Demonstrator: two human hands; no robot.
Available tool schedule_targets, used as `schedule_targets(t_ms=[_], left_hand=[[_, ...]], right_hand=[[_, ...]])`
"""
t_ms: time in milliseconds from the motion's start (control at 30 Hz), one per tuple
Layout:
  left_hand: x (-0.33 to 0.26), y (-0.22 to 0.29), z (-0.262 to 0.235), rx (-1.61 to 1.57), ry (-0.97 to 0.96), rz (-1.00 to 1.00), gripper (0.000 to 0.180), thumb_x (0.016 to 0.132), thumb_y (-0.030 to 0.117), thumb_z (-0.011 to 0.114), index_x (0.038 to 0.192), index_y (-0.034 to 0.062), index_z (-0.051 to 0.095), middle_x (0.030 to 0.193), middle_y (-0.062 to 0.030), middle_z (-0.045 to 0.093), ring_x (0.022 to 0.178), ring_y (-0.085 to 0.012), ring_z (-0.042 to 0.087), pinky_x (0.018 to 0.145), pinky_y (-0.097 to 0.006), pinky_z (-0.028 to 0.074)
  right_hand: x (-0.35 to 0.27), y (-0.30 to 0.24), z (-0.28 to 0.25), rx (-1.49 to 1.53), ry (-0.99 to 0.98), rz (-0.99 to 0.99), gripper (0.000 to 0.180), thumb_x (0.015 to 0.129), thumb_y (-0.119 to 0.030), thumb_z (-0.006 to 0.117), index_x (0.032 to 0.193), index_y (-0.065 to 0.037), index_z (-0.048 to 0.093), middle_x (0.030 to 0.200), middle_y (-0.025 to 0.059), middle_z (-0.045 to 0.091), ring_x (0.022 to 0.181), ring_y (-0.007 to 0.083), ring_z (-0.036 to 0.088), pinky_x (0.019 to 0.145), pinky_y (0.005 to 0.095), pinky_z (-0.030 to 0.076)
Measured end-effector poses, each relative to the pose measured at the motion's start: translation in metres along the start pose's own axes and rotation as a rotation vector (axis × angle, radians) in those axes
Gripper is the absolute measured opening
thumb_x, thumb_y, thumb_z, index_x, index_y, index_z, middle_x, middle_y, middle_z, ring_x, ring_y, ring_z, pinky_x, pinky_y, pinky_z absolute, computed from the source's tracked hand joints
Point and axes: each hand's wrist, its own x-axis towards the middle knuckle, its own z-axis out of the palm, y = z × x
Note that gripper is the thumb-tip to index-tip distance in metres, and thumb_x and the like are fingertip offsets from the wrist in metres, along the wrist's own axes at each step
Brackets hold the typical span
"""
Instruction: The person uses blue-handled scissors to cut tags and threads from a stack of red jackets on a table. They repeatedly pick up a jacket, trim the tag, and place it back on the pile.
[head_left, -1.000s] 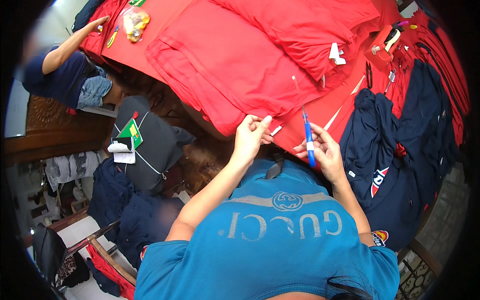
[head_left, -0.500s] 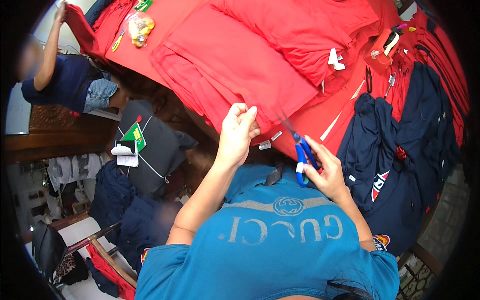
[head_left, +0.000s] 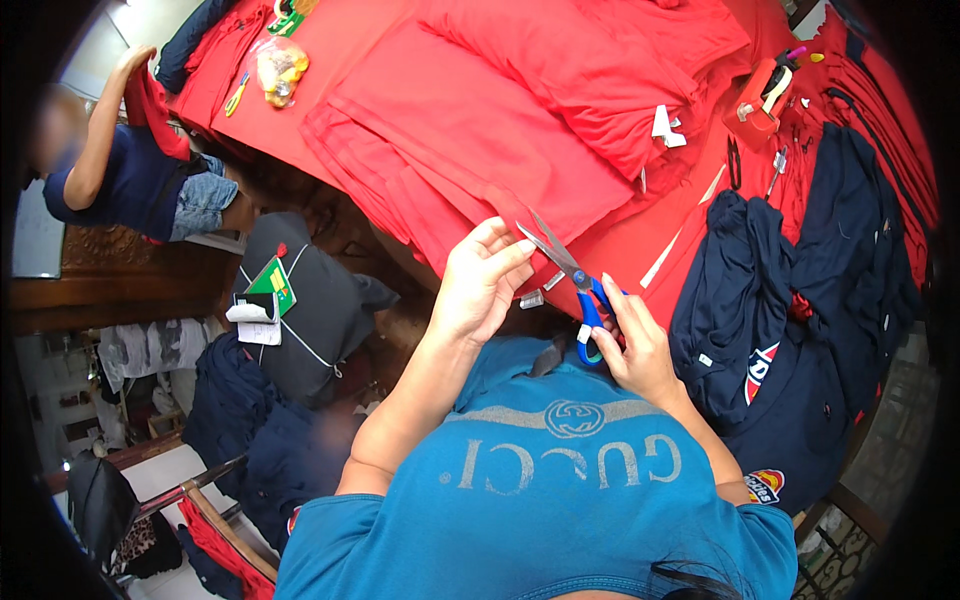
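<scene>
My right hand (head_left: pixel 640 345) grips blue-handled scissors (head_left: pixel 585 290), with fingers in and around the handle loops. Their blades are slightly apart and point up and left, with the tips by my left fingertips. My left hand (head_left: pixel 480 280) is closed in a pinch at the near edge of a folded red cloth (head_left: pixel 470 130); what sits between thumb and fingers is too small to make out. A small white label (head_left: pixel 531 299) lies at the cloth's edge, just below the blades.
Red garments (head_left: pixel 600 70) are heaped on the red-covered table, with a red tape dispenser (head_left: pixel 758 105) to the right. Navy garments (head_left: pixel 735 280) hang at my right. A dark wrapped bundle (head_left: pixel 310 320) stands left. Farther off, a co-worker (head_left: pixel 130 170) raises a red cloth.
The scissors have swung left, bringing the blade tips up to my left fingertips. My left hand has shifted slightly. The co-worker's raised arm and red cloth have moved right.
</scene>
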Motion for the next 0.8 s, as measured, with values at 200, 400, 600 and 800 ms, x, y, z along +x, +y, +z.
schedule_targets(t_ms=[200, 400, 600, 800], left_hand=[[0.002, -0.002, -0.001, -0.011, -0.016, 0.005, 0.025, 0.086, -0.005, 0.061, 0.109, 0.0054, 0.056, 0.107, -0.0098, 0.064, 0.099, -0.0182, 0.063, 0.086, -0.031, 0.053], [0.003, -0.005, -0.005, -0.015, -0.004, -0.019, 0.022, 0.087, -0.004, 0.062, 0.106, 0.0049, 0.057, 0.103, -0.0092, 0.065, 0.096, -0.0179, 0.064, 0.085, -0.032, 0.054], [0.002, -0.008, -0.008, -0.004, 0.028, 0.011, 0.020, 0.089, -0.002, 0.059, 0.109, -0.0003, 0.060, 0.105, -0.0105, 0.066, 0.095, -0.0192, 0.065, 0.085, -0.033, 0.054], [0.000, -0.010, -0.001, 0.061, 0.036, 0.041, 0.023, 0.089, -0.002, 0.058, 0.112, -0.0039, 0.060, 0.108, -0.0123, 0.066, 0.097, -0.0199, 0.065, 0.086, -0.034, 0.054]], right_hand=[[0.000, -0.002, 0.000, 0.082, -0.027, 0.035, 0.052, 0.084, 0.000, 0.064, 0.133, 0.002, 0.048, 0.090, 0.0145, 0.057, 0.067, 0.0194, 0.060, 0.061, 0.0288, 0.049], [-0.012, 0.000, -0.001, 0.497, -0.053, 0.316, 0.049, 0.088, 0.002, 0.058, 0.136, 0.002, 0.047, 0.089, 0.0091, 0.056, 0.068, 0.0117, 0.057, 0.062, 0.0243, 0.047], [-0.001, -0.006, -0.006, 0.077, -0.007, 0.029, 0.054, 0.083, -0.003, 0.066, 0.134, 0.002, 0.049, 0.085, 0.0098, 0.056, 0.056, 0.0118, 0.055, 0.049, 0.0257, 0.045], [0.002, -0.005, -0.004, -0.043, -0.003, -0.001, 0.058, 0.081, -0.004, 0.069, 0.135, 0.003, 0.047, 0.085, 0.0126, 0.056, 0.056, 0.0165, 0.056, 0.052, 0.0284, 0.046]])
